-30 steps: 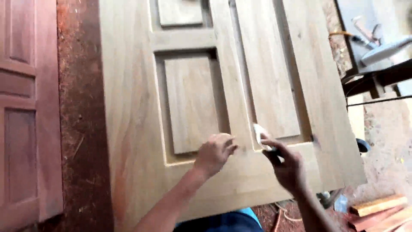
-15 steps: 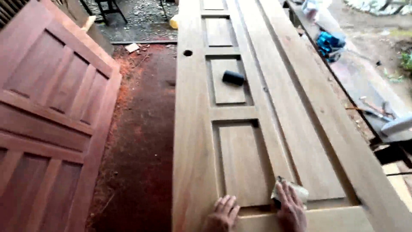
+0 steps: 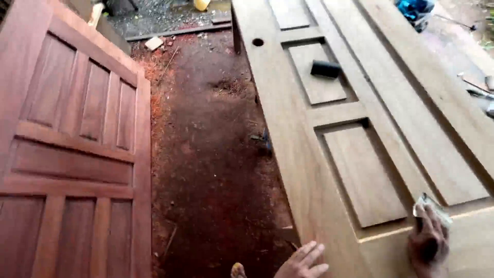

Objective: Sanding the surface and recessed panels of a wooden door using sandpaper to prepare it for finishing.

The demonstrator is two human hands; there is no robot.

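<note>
At lower right, a folded grey sandpaper sheet (image 3: pixel 431 207) is gripped by the right hand (image 3: pixel 428 243) and pressed onto the pale unfinished panelled wooden door (image 3: pixel 288 128). The left hand (image 3: pixel 303 263), fingers spread and empty, is laid on the door's left edge at the bottom.

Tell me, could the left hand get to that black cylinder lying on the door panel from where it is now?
Probably not without leaning forward. The left hand rests at the near edge of the pale door, while the black cylinder lies far up a recessed panel. Nothing blocks the way; it is only the distance.
</note>
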